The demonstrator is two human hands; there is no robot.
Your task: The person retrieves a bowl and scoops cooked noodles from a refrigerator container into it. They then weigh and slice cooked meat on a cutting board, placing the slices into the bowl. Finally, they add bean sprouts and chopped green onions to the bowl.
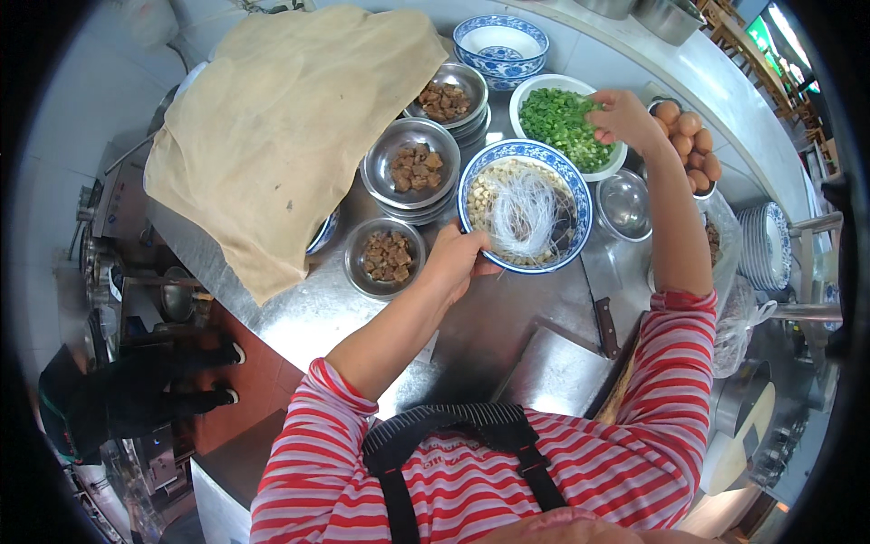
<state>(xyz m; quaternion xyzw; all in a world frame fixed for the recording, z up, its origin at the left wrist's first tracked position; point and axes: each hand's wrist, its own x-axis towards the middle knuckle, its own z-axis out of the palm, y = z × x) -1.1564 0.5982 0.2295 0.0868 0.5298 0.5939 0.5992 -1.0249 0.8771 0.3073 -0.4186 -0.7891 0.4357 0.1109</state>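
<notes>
My left hand [462, 255] grips the near left rim of a blue-and-white bowl [584, 211], thumb over the edge. Inside lie white glass noodles [522, 211] over pale diced pieces, with something dark at the right. Beyond it stands a white bowl of chopped green onions [561, 122]. My right hand [618, 119] is at that bowl's right side, fingertips bent over the greens; whether it pinches any cannot be told. Steel bowls of browned meat chunks [416, 167] stand left of the noodle bowl, some of them stacked. An empty steel bowl [623, 202] sits to the right.
A tan cloth [292, 129] covers things at the left. Brown eggs [694, 143] fill a container at the right. A knife [605, 319] lies near a metal lid or tray [554, 370]. Patterned bowls [501, 47] stand at the back, stacked plates [764, 245] far right. Another person stands at the lower left.
</notes>
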